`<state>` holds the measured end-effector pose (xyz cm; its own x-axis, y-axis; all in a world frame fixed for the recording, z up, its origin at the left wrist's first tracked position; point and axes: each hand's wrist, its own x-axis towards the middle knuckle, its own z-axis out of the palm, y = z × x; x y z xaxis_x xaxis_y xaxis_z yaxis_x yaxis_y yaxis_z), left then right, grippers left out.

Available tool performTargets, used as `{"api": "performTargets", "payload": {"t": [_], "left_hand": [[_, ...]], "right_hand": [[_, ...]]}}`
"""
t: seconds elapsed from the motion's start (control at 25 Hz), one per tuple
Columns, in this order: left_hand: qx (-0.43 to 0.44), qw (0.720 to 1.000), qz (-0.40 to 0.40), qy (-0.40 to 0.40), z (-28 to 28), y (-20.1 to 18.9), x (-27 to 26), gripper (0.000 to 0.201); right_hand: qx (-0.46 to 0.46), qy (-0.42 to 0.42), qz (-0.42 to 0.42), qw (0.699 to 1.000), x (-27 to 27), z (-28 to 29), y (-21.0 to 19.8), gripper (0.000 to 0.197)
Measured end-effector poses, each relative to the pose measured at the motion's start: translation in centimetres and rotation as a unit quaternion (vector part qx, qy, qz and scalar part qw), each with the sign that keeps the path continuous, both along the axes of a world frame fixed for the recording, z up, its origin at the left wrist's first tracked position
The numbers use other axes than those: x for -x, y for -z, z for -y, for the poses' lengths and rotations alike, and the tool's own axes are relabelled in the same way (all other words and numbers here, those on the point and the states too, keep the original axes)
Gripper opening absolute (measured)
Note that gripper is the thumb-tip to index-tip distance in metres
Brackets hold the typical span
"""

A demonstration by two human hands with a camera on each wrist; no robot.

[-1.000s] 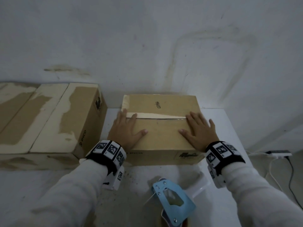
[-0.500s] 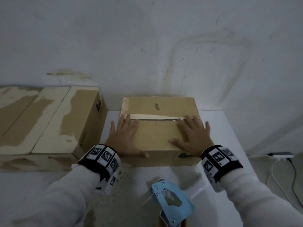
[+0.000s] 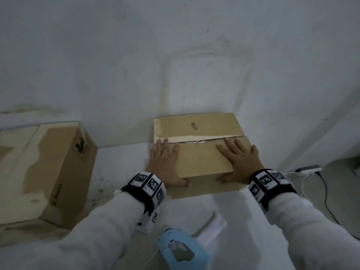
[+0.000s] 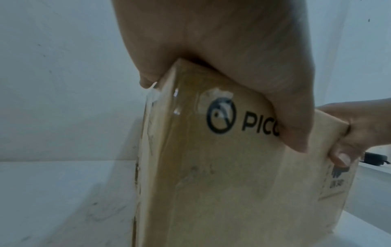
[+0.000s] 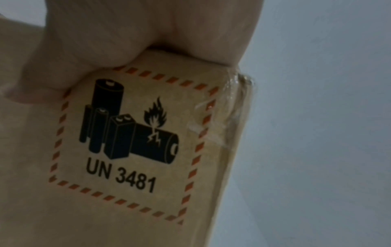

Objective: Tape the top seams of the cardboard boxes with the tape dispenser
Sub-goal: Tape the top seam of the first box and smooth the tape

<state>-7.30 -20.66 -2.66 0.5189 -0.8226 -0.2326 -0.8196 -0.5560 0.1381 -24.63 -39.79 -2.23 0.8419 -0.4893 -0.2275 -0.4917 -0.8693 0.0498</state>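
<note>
A brown cardboard box [image 3: 200, 158] stands against the wall on the white table [image 3: 243, 207]. Along its top seam [image 3: 204, 140] run a pale strip and shiny clear tape. My left hand [image 3: 165, 160] lies on the box's left top with the thumb down the front face over the printed logo [image 4: 222, 117]. My right hand [image 3: 238, 158] holds the right top the same way, thumb beside the battery warning label [image 5: 127, 142]. Both grip the near top edge. The blue tape dispenser [image 3: 179, 248] lies on the table near me, between my forearms, held by neither hand.
A larger cardboard box [image 3: 50, 168] with pale torn patches stands at the left, a hand's width from the centre box. A power strip [image 3: 309, 169] and its cable [image 3: 327, 201] lie below the table's right edge. The wall [image 3: 175, 55] stands right behind the boxes.
Both hands slid back from the seam towards the near edge, and both thumbs dropped over the front face. The camera view swung left, so the box now sits further right in the picture.
</note>
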Motion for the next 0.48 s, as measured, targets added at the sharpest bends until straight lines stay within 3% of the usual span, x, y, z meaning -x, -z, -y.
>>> {"api": "performTargets", "payload": {"t": [0.24, 0.48], "left_hand": [[0.002, 1.0, 0.027, 0.003, 4.3, 0.0, 0.0, 0.13], [-0.001, 1.0, 0.025, -0.012, 5.0, 0.0, 0.4, 0.129]], "right_hand": [[-0.013, 0.004, 0.009, 1.0, -0.4, 4.3, -0.3, 0.117], [0.013, -0.017, 0.018, 1.0, -0.6, 5.5, -0.1, 0.117]]}}
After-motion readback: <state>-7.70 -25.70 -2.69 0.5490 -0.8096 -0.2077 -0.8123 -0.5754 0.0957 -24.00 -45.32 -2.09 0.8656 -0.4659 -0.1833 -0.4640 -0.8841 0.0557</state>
